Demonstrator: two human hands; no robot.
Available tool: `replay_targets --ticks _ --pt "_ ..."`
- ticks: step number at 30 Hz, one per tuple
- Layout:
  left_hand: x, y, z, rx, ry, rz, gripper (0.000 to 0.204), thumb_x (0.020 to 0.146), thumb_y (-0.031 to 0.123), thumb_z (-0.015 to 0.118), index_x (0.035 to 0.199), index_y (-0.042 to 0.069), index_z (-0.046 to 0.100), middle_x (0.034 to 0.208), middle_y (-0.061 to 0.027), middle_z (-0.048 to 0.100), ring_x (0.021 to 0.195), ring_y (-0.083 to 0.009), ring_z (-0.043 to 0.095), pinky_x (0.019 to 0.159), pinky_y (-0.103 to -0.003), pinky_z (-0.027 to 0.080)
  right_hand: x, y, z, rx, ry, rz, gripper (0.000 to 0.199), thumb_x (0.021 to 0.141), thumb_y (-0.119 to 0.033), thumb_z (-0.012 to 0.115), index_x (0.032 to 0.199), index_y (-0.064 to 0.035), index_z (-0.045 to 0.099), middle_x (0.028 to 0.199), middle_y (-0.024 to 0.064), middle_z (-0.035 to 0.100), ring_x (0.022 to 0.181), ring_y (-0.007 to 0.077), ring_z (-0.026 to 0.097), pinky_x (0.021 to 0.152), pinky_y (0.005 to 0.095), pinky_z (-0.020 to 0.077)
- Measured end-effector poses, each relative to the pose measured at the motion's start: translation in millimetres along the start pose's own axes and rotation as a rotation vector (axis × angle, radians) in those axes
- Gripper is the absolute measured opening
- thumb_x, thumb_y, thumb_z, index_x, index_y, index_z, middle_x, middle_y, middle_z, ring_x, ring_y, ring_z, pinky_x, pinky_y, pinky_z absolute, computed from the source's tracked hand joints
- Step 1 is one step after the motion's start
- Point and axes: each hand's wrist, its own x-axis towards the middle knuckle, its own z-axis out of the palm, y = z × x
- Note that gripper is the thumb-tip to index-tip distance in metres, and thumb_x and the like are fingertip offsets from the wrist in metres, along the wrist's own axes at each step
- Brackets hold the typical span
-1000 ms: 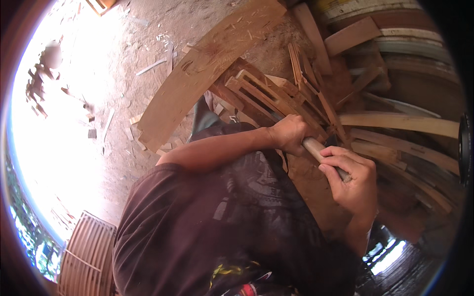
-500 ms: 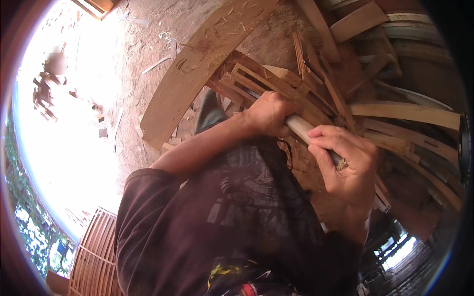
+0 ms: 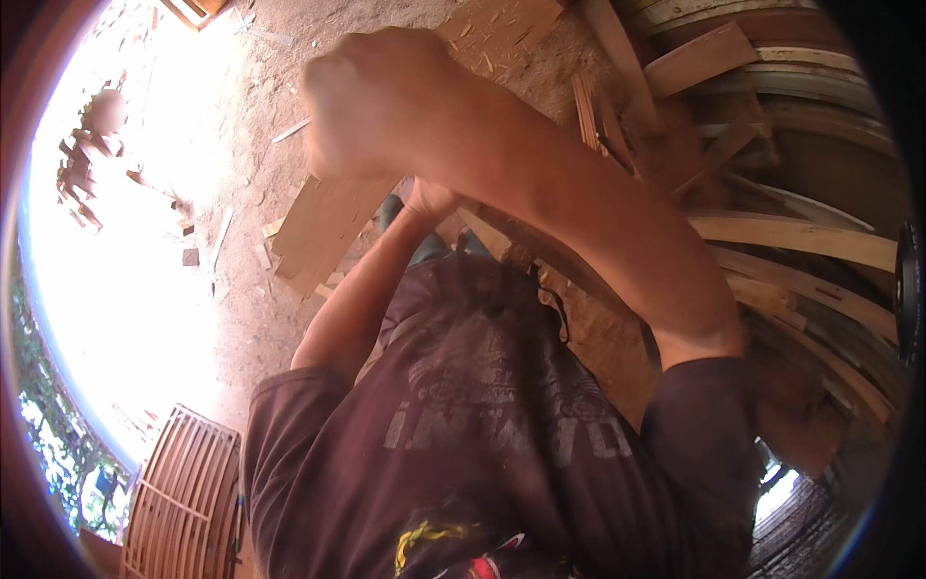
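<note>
My right forearm reaches across in front of me to the upper left, and my right hand point(image 3: 371, 101) is curled closed there, blurred. Whatever it may hold is hidden under the hand. My left hand point(image 3: 431, 200) is lower and nearer, by a piece of wood point(image 3: 487, 232); its fingers disappear behind my right arm. The wooden-handled tool seen earlier is not visible. Below my hands, a wide flat board point(image 3: 333, 232) lies on the ground, partly covered by my right hand and arm.
Curved wooden pieces point(image 3: 801, 232) and planks point(image 3: 701, 60) are stacked along the right. A slatted wooden frame point(image 3: 183, 492) stands at the lower left. Wood offcuts point(image 3: 190, 257) and shavings lie on the dirt floor point(image 3: 256, 145). Bright daylight washes out the left side.
My right hand has left the butt of the wooden handle and swung to the upper left. My left hand has moved left and toward me. The handle has gone out of sight.
</note>
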Motion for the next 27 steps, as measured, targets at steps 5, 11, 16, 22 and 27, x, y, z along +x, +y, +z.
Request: replay_targets --ticks 5,11,16,22,27 --pt "31.0 65.6 53.8 -0.281 -0.045 -0.136 0.042 0.068 0.022 0.088 0.105 0.007 0.076 0.085 -0.0166 0.076 0.080 -0.0371 0.076 0.070 -0.045 0.060 -152.8 11.7 -51.4 0.097 0.135 0.141 0.011 0.089 -0.014 0.076 0.093 -0.0034 0.076 0.086 0.0153 0.073 0.076 0.0342 0.074 0.067 0.0455 0.0577" --pt "41.3 93.5 110.8 -0.222 -0.180 -0.106 0.029 0.072 0.017 0.085 0.094 0.005 0.071 0.078 -0.0168 0.071 0.076 -0.0388 0.072 0.067 -0.044 0.057 -253.6 34.2 -45.7 0.199 0.298 0.302 0.020 0.082 -0.002 0.082 0.102 -0.0077 0.078 0.091 0.0073 0.071 0.080 0.0286 0.074 0.066 0.0386 0.0577" --pt "4.9 44.6 139.2 0.201 -0.405 0.016 0.034 0.066 0.021 0.083 0.096 0.011 0.070 0.076 -0.0108 0.071 0.076 -0.0349 0.075 0.066 -0.047 0.060 -343.8 63.2 23.5 0.316 0.333 0.521 0.027 0.086 -0.002 0.081 0.112 -0.0088 0.079 0.096 0.0093 0.071 0.082 0.0275 0.074 0.069 0.0382 0.0580" --pt "8.5 36.4 130.8 0.360 -0.451 0.040 0.034 0.067 0.023 0.081 0.097 0.011 0.070 0.080 -0.0102 0.073 0.079 -0.0323 0.076 0.065 -0.046 0.061 -349.6 76.4 54.2 0.355 0.300 0.636 0.031 0.091 -0.009 0.081 0.122 -0.0066 0.078 0.100 0.0144 0.075 0.087 0.0303 0.075 0.076 0.0389 0.0583" --pt "31.6 65.2 116.3 0.337 -0.512 0.053 0.030 0.068 0.022 0.081 0.094 0.012 0.071 0.081 -0.0093 0.073 0.078 -0.0317 0.076 0.064 -0.046 0.061 -354.6 69.8 39.2 0.467 0.376 0.571 0.038 0.089 -0.013 0.084 0.125 -0.0032 0.076 0.093 0.0161 0.075 0.084 0.0329 0.074 0.077 0.0381 0.0579"
